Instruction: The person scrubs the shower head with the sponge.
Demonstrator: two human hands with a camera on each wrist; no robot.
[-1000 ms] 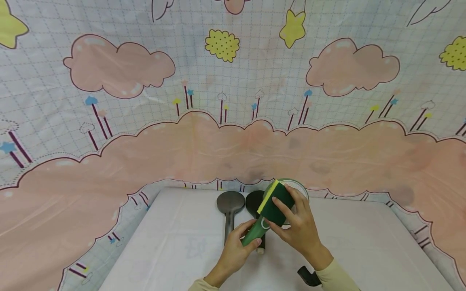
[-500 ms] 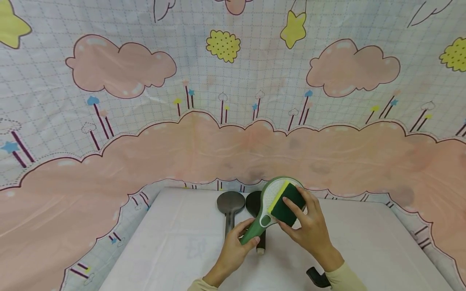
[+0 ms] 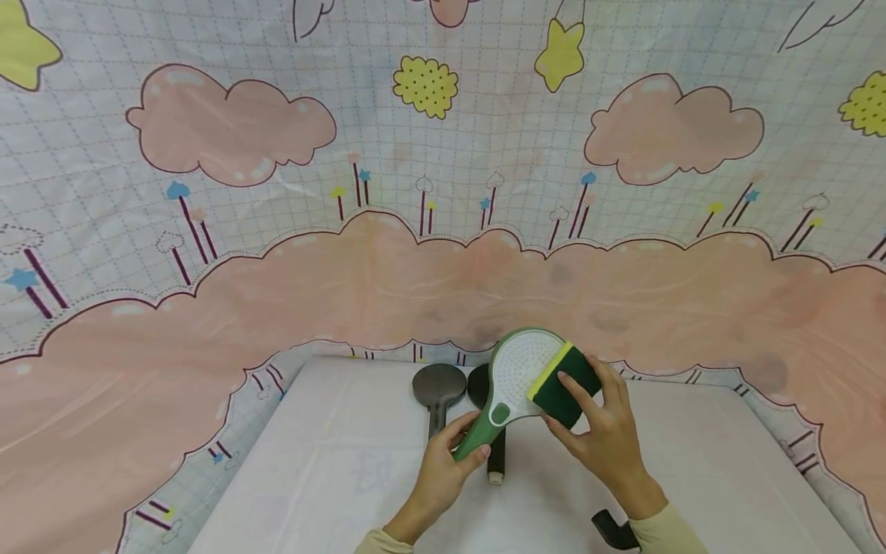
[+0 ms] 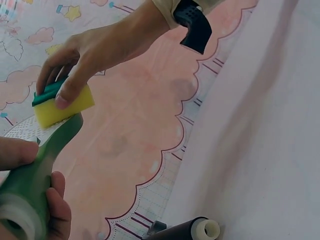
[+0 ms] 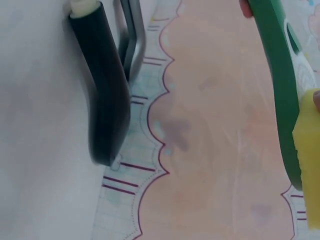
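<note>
The left hand grips the green handle of a green shower head, fingers and thumb curled round the handle's lower end. The shower head is held in the air above the bench, tilted so that its round white perforated face points up and toward the person, head end raised away from the body.

The right hand pinches a sponge — dark green scouring layer on one side, yellow foam on the other. The sponge rests against the right-hand edge of the white face; in the left wrist view the yellow foam touches the green rim, with the thumb on the foam and the fingers over the green layer.

Two further shower heads lie on the white bench just beyond the left hand:
- a grey shower head, face down, handle toward the person;
- a black shower head beside it, partly hidden behind the green one — its handle ends in a pale cap.

A cartoon-printed cloth with pink clouds hangs behind the bench and drapes onto its far edge. A dark wrist strap shows at the right cuff.
</note>
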